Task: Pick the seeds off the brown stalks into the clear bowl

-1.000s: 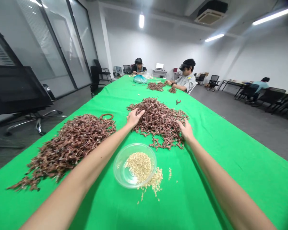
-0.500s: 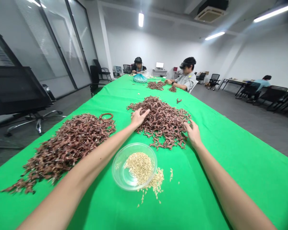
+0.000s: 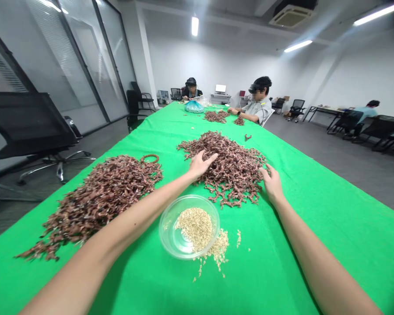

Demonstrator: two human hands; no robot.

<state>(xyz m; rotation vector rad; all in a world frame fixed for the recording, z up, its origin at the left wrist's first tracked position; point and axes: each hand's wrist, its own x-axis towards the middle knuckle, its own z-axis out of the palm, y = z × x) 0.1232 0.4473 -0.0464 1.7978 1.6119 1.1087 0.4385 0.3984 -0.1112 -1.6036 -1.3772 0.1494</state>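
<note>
Looking forward and down from the head camera, both bare arms reach toward 12 o'clock across a green-clothed table (image 3: 310, 258). Left hand (image 3: 199, 166) lies palm-down on the near edge of the central pile of reddish-brown sprigs (image 3: 233, 164), left-hand fingers (image 3: 210, 157) spread and flat, not visibly pinching anything. Right hand (image 3: 272, 183) sits at that pile's 3 o'clock edge, right-hand fingers (image 3: 268, 171) loosely spread and curved, at or just touching the sprigs; any pinch can't be told from here. With the hands on two sides of the pile, both can seemingly reach into it at once. Clear plastic bowl (image 3: 189, 196) at about 6 o'clock, between the forearms and close to the body, apparently kept there for easy reach; it holds pale seed-like grains (image 3: 194, 227), with a spill of similar grains (image 3: 219, 250) just past its rim on the cloth. Second, larger sprig pile (image 3: 105, 197) at 10 o'clock, a brown ring (image 3: 150, 158) touching its far edge. Farther up the table, near 1 o'clock, a co-worker (image 3: 259, 100) has hands at smaller sprig clumps (image 3: 216, 116), a blue plastic bag (image 3: 194, 106) beyond them, and another co-worker (image 3: 191, 87) sits at the far end.
</note>
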